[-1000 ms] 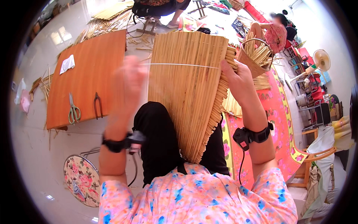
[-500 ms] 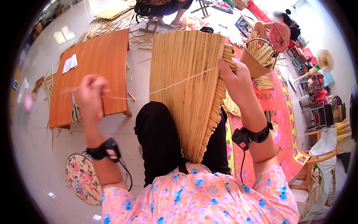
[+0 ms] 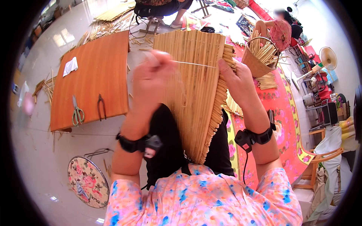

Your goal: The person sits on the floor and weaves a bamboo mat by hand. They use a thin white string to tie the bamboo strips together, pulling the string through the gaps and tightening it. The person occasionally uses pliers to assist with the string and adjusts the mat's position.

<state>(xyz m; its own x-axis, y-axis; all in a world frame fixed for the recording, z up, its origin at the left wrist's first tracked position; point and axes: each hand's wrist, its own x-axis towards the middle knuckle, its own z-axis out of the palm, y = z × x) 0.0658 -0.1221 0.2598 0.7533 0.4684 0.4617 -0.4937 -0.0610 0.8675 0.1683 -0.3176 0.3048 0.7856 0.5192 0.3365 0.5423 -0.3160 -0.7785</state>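
Observation:
A panel of yellow straw-like stalks (image 3: pixel 196 90), laid side by side and bound together, rests across my lap between my knees. My right hand (image 3: pixel 239 77) clasps its right edge, thumb on the top face and fingers by the stalk ends. From near that thumb a white thread (image 3: pixel 194 63) runs taut across the stalks to my left hand (image 3: pixel 155 73). That hand hovers over the panel's left side, blurred by motion, with its fingers closed on the thread. A fainter loose strand hangs below it.
On the orange-brown table (image 3: pixel 90 83) at left lie green-handled scissors (image 3: pixel 77 113), pliers (image 3: pixel 100 107) and a white cloth (image 3: pixel 70 66). A floral round stool (image 3: pixel 86 180) stands nearer. At right are a basket of stalks (image 3: pixel 260 58), a fan (image 3: pixel 327 59) and a seated person (image 3: pixel 281 34).
My left hand has swung right, from over the table to above the panel, and the thread has shortened and straightened. The pliers are now uncovered. My right hand has stayed nearly in place.

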